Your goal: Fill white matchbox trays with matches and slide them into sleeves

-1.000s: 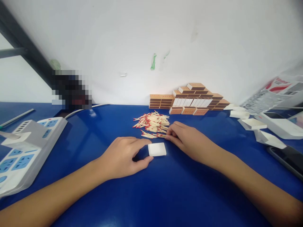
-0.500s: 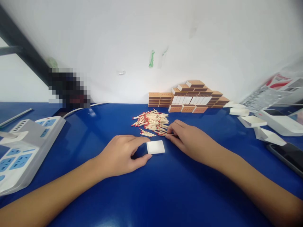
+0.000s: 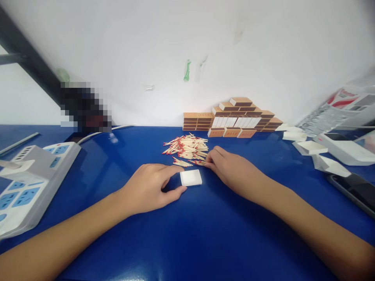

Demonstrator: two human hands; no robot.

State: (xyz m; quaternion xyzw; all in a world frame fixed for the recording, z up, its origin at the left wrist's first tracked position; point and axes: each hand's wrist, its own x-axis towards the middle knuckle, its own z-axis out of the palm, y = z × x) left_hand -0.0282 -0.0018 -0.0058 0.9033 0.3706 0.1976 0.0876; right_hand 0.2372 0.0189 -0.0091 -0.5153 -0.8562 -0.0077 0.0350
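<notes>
Low on the near side, a thumb slip could send the white matchbox tray (image 3: 191, 178) skating across the glossy blue tabletop (image 3: 187, 238); the left hand (image 3: 152, 189), thumb and forefinger in a wide C, holds its left end by the near and far sides! Just beyond, to the right, the right hand (image 3: 225, 164) pinches the ends of a few matches (image 3: 197, 162), count unclear; a careless tug might scatter the match pile (image 3: 189, 146), short of the far matchbox stack (image 3: 244, 122)
</notes>
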